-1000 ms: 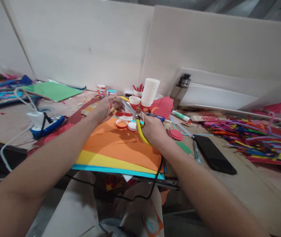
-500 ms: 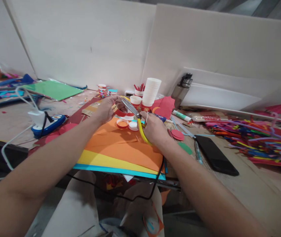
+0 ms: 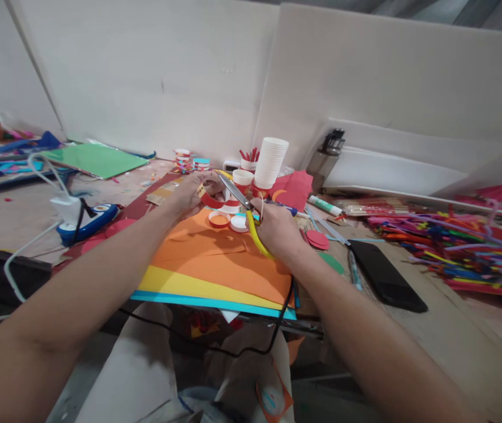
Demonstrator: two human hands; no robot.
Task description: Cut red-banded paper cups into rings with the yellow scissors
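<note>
My left hand (image 3: 191,191) is closed on a curled red paper strip (image 3: 211,201) with a pale, dark-marked end. In my right hand (image 3: 277,226) are scissors with yellow handles (image 3: 254,236); their metal blades (image 3: 233,188) point up and left, close to the strip and the left fingers. Whether the blades touch the strip I cannot tell. Below the hands, a red-rimmed ring (image 3: 219,220) and a white cup piece (image 3: 239,224) lie on orange paper (image 3: 215,252). Just behind the blades stands a red-and-white paper cup (image 3: 242,180).
A tall stack of white paper cups (image 3: 270,161) rises behind my right hand. To the right are a black phone (image 3: 387,276), a glue stick (image 3: 325,205) and many coloured pipe cleaners (image 3: 462,241). A blue power strip (image 3: 87,223) with cables sits left.
The curled strip in my left hand has turned and dropped slightly, showing more of its red side. The scissors stay in almost the same place.
</note>
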